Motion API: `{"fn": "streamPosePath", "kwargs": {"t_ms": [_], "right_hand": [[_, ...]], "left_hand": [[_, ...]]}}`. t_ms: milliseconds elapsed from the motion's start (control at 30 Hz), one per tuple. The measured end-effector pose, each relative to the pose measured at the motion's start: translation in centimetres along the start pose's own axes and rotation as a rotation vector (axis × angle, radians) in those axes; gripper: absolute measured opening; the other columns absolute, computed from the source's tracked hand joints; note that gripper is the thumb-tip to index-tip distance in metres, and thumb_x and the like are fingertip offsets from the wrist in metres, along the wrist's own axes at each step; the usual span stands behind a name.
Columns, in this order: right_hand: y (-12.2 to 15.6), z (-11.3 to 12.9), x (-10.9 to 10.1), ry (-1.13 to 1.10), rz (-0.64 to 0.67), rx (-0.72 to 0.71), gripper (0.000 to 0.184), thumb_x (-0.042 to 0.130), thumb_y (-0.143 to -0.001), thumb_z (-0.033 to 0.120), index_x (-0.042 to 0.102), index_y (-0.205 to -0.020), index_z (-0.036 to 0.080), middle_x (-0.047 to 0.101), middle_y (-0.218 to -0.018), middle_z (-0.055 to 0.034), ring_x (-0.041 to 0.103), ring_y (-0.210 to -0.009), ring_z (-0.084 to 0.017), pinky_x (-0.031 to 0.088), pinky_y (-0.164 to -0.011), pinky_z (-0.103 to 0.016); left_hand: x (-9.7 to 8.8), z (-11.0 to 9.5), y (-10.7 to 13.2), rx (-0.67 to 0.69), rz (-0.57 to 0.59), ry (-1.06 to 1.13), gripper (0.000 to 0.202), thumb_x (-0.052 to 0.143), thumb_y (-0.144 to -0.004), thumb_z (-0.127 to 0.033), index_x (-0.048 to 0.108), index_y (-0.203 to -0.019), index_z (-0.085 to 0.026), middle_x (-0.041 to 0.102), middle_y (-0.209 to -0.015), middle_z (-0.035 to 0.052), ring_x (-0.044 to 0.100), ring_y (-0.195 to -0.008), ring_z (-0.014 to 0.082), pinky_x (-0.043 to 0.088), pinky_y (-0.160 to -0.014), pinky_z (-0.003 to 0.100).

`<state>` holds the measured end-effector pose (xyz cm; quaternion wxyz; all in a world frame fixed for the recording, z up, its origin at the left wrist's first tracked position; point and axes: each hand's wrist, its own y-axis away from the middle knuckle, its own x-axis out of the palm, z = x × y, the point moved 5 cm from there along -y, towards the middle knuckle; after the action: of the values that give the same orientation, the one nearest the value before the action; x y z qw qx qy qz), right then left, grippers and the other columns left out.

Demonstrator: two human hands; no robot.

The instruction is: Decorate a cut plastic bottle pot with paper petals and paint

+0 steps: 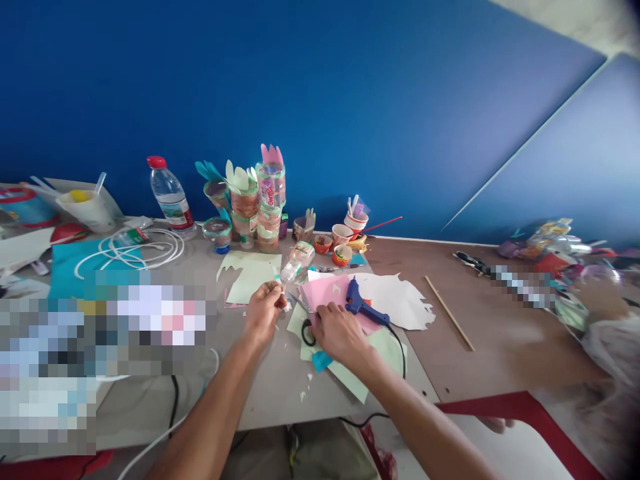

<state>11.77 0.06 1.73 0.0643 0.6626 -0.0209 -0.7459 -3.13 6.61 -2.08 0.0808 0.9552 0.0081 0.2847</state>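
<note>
My left hand (264,312) is closed in a pinch just in front of a clear plastic bottle (299,262) lying on its side. Something small and pale shows at its fingertips, too small to name. My right hand (341,331) is closed over black-handled scissors (309,333), whose blades point toward my left hand; the other handle loop is hidden. Under it lie pale green sheets (350,377) and a pink sheet (323,291). A blue glue gun (363,303) rests on the paper just beyond my right hand.
Decorated plastic-bottle pots (245,213) and a red-capped water bottle (170,193) stand along the blue wall. Small paper cups (342,235) cluster behind the paper. A wooden stick (449,313) lies to the right, a coiled white cable (165,250) to the left. Another person's hand (597,293) is at far right.
</note>
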Motion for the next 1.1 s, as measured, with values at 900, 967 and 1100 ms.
{"fn": "streamPosePath", "kwargs": {"t_ms": [900,967,1100], "right_hand": [[0.8,-2.8,0.7,-0.514,0.081,0.102,0.034,0.054,-0.075,0.025,0.063,-0.107,0.017,0.068,-0.077,-0.0048,0.061,-0.068,-0.018,0.037,-0.058,-0.025],[1.1,-3.6,1.1,-0.775,0.079,0.133,0.033,0.054,-0.074,0.027,0.063,-0.104,0.018,0.063,-0.071,-0.0017,0.056,-0.063,-0.016,0.037,-0.056,-0.025],[1.6,-3.3,1.8,-1.335,0.109,0.089,0.03,0.055,-0.074,0.033,0.063,-0.099,0.019,0.058,-0.07,0.0003,0.048,-0.057,-0.012,0.036,-0.055,-0.025]], "left_hand": [[0.2,-0.4,0.3,-0.042,0.028,-0.032,0.027,0.073,-0.057,-0.027,0.052,-0.07,-0.017,0.053,-0.063,-0.0046,0.046,-0.05,0.0055,0.038,-0.051,0.022],[0.4,-0.3,0.3,-0.053,0.046,-0.031,0.027,0.073,-0.057,-0.027,0.052,-0.071,-0.017,0.052,-0.063,-0.0049,0.047,-0.051,0.0058,0.038,-0.052,0.022],[0.6,0.1,0.3,-0.076,0.082,-0.024,0.026,0.074,-0.06,-0.027,0.053,-0.072,-0.016,0.054,-0.067,-0.0043,0.047,-0.052,0.0047,0.039,-0.054,0.021]]}}
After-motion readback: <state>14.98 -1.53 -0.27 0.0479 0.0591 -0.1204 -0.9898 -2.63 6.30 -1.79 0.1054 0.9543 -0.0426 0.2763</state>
